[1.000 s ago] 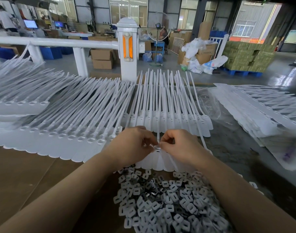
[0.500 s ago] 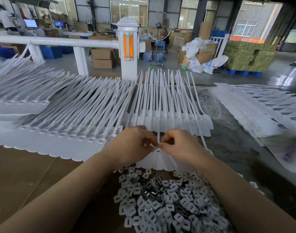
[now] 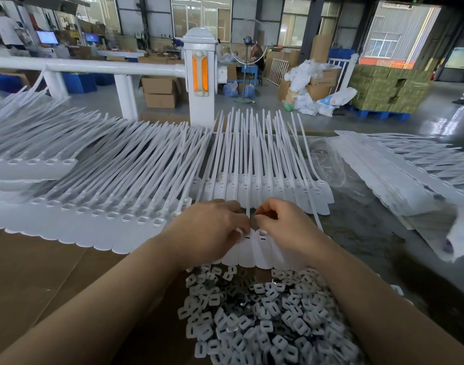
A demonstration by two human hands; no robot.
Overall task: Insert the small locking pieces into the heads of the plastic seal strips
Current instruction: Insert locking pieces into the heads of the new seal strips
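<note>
Meeting over the near row of white plastic seal strips (image 3: 254, 248), the left hand (image 3: 209, 233) and the right hand (image 3: 286, 227) work almost knuckle to knuckle at the middle of the table (image 3: 36, 280), whose near part is covered in brown cardboard. The left hand's fingers (image 3: 241, 223) are curled down onto the flat head of one strip, thumb and fingertips pressing at its slot, where a dark opening shows just below them. The right hand's fingers (image 3: 265, 213) are bent inward in a pinch close beside the thin upright tail of that strip; whatever small piece they hold is hidden, so I cannot tell what it is. Below the wrists, between the two forearms, lies a loose heap of small white square locking pieces with metal inserts (image 3: 265, 317), spread across the cardboard. Behind the hands a second row of white strips (image 3: 262, 185) lies with heads toward the person and tails pointing away. To the left, a long fan of white strips with open square heads (image 3: 94, 206) overlaps in a slanting band. On the right, further white strips rest on clear plastic sheeting (image 3: 409, 175). Beyond the table stands a white post with an orange reflector (image 3: 200, 75).
</note>
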